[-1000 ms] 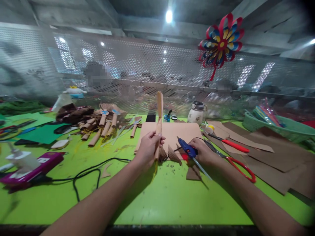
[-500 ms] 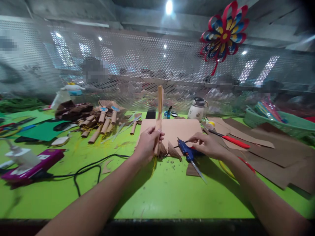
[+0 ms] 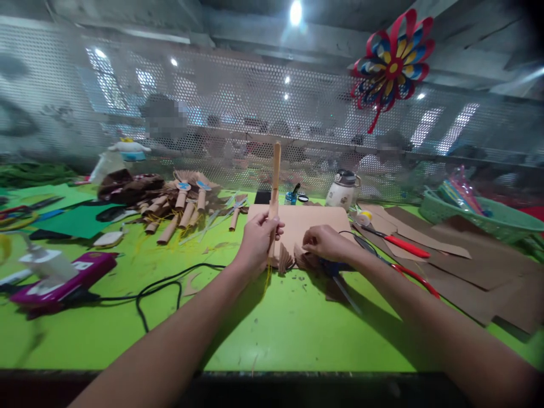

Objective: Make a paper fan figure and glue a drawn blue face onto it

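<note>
My left hand [image 3: 258,242] is wrapped around an upright brown paper tube [image 3: 276,181] in the middle of the view, with yellow string [image 3: 267,277] hanging below. Beside its lower end stands a pleated paper piece [image 3: 284,259]. Just to the right, my right hand [image 3: 325,243] is closed, its fingertips pinching a second pleated paper piece [image 3: 302,258]. A blue glue gun [image 3: 335,268] lies under my right wrist, partly hidden, its clear glue stick [image 3: 349,297] pointing toward me. Behind both hands is a flat tan paper sheet [image 3: 297,218].
Finished-looking paper tubes with pleated tops [image 3: 187,207] are heaped at the left. A purple power strip [image 3: 63,280] with a black cable lies nearer. To the right are red-handled scissors [image 3: 416,277], a red-handled tool [image 3: 406,246], brown paper sheets [image 3: 488,272] and a green basket [image 3: 480,215]. A jug [image 3: 341,190] stands behind.
My right hand has moved left and down from beside the glue gun to the pleated paper piece and closed on it. My left hand keeps holding the tube. The view has shifted slightly.
</note>
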Available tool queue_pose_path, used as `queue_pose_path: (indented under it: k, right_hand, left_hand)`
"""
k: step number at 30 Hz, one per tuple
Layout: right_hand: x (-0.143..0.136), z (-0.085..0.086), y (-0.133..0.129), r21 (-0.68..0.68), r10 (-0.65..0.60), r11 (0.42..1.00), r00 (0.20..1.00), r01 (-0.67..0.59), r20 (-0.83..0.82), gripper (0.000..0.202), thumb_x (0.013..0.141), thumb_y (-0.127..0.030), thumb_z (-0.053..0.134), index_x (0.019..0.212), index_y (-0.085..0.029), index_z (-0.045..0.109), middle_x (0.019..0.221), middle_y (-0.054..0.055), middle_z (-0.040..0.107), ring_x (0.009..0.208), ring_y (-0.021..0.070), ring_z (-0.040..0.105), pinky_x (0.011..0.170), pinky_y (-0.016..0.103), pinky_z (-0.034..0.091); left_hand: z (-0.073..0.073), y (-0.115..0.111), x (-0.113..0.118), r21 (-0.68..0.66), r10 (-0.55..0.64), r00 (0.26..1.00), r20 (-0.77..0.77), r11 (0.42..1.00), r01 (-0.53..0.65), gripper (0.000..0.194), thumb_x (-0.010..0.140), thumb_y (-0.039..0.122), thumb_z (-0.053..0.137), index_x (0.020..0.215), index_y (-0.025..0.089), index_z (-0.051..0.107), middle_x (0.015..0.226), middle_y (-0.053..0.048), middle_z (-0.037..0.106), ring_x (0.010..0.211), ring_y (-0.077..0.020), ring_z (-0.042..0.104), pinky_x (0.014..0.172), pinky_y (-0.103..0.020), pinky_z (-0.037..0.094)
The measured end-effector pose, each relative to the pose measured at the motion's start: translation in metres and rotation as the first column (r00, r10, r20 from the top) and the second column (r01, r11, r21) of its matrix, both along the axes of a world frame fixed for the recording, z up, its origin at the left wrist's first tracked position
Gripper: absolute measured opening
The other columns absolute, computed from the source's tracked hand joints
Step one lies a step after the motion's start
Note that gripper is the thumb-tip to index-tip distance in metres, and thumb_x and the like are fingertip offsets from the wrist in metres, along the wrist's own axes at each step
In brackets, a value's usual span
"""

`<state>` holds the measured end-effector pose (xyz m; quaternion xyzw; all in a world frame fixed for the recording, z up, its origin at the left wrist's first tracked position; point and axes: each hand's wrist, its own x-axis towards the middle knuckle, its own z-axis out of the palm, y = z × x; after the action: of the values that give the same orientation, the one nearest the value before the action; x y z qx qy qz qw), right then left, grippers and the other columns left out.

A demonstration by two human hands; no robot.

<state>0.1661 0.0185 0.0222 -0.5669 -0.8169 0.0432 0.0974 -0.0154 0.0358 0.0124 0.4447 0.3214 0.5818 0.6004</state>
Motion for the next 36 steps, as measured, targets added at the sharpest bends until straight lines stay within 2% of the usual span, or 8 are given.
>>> queue_pose_path:
  k: [5,10,15,19,22,27,31,36]
  right_hand:
    - [0.003,-0.005,-0.019,-0.04,-0.034,0.998,0.99,0.04,0.135,0.015,0.076,-0.025,0.065,0.069,-0.016,0.074,0.073,0.011,0.071,0.065,0.0192,0.062,0.055,0.025,0.036]
    - [-0.008,-0.012,-0.026,-0.032,-0.038,0.999,0.985,0.044,0.166,0.015,0.068,-0.029,0.071,0.071,-0.015,0.075,0.081,0.017,0.069,0.082,0.0275,0.062,0.058,0.028,0.038]
    - [-0.007,-0.021,-0.024,-0.032,-0.068,0.997,0.997,0.069,0.023,0.009,0.07,-0.018,0.066,0.065,-0.014,0.072,0.072,0.015,0.067,0.072,0.0247,0.061,0.055,0.029,0.036]
    - [0.002,-0.016,-0.026,-0.064,-0.092,0.995,0.968,0.079,-0.235,0.006,0.067,-0.018,0.068,0.062,-0.016,0.068,0.065,0.007,0.066,0.062,0.0175,0.057,0.054,0.026,0.037]
    - [0.008,-0.007,-0.029,-0.103,-0.114,0.992,0.864,0.072,-0.49,0.015,0.072,-0.028,0.067,0.064,-0.017,0.064,0.06,0.001,0.064,0.054,0.0132,0.055,0.051,0.024,0.039]
    - [0.005,0.002,-0.035,-0.068,-0.077,0.997,0.545,0.037,-0.835,0.026,0.075,-0.041,0.067,0.07,-0.016,0.061,0.061,-0.001,0.061,0.051,0.0106,0.051,0.05,0.024,0.042]
    - [-0.002,0.0,-0.036,0.0,-0.017,0.999,0.327,0.052,-0.945,0.027,0.072,-0.041,0.072,0.07,-0.016,0.063,0.061,-0.002,0.06,0.051,0.009,0.048,0.051,0.024,0.04]
    - [-0.007,-0.005,-0.035,0.043,0.019,0.991,0.191,0.125,-0.981,0.024,0.069,-0.038,0.076,0.07,-0.016,0.068,0.061,-0.002,0.061,0.053,0.0097,0.049,0.053,0.024,0.041]
  left_hand:
    - [-0.001,-0.002,0.003,-0.006,-0.007,1.0,-0.019,1.0,0.007,0.017,0.074,0.016,0.063,0.089,0.011,0.059,0.07,-0.003,0.062,0.057,-0.0084,0.054,0.052,-0.017,0.04]
    - [-0.002,-0.006,0.005,-0.006,-0.019,0.999,-0.047,1.0,0.019,0.016,0.074,0.018,0.064,0.087,0.011,0.059,0.069,-0.002,0.061,0.057,-0.0082,0.054,0.052,-0.017,0.039]
    - [-0.002,-0.008,0.005,-0.004,-0.033,0.997,-0.067,0.999,0.033,0.018,0.073,0.019,0.065,0.088,0.011,0.06,0.069,-0.003,0.062,0.056,-0.0086,0.054,0.051,-0.017,0.039]
    - [-0.002,-0.009,0.005,-0.009,-0.052,0.996,-0.066,0.999,0.052,0.02,0.074,0.018,0.065,0.091,0.01,0.061,0.069,-0.003,0.061,0.057,-0.0087,0.054,0.051,-0.017,0.041]
    - [-0.004,-0.009,0.006,-0.017,-0.068,0.996,-0.061,0.998,0.067,0.022,0.073,0.02,0.068,0.092,0.012,0.06,0.069,-0.002,0.061,0.056,-0.009,0.054,0.051,-0.018,0.042]
    - [-0.01,-0.016,0.014,-0.013,-0.111,0.991,-0.073,0.994,0.11,0.029,0.073,0.022,0.07,0.097,0.013,0.058,0.068,-0.002,0.06,0.055,-0.0097,0.054,0.048,-0.017,0.041]
    - [-0.01,-0.031,0.02,-0.002,-0.193,0.978,-0.081,0.981,0.194,0.033,0.07,0.023,0.072,0.099,0.014,0.059,0.067,0.0,0.06,0.054,-0.0096,0.053,0.05,-0.018,0.04]
    - [-0.006,-0.046,0.025,-0.014,-0.269,0.961,-0.071,0.963,0.269,0.036,0.069,0.023,0.072,0.102,0.014,0.061,0.074,-0.002,0.062,0.061,-0.0106,0.055,0.056,-0.02,0.042]
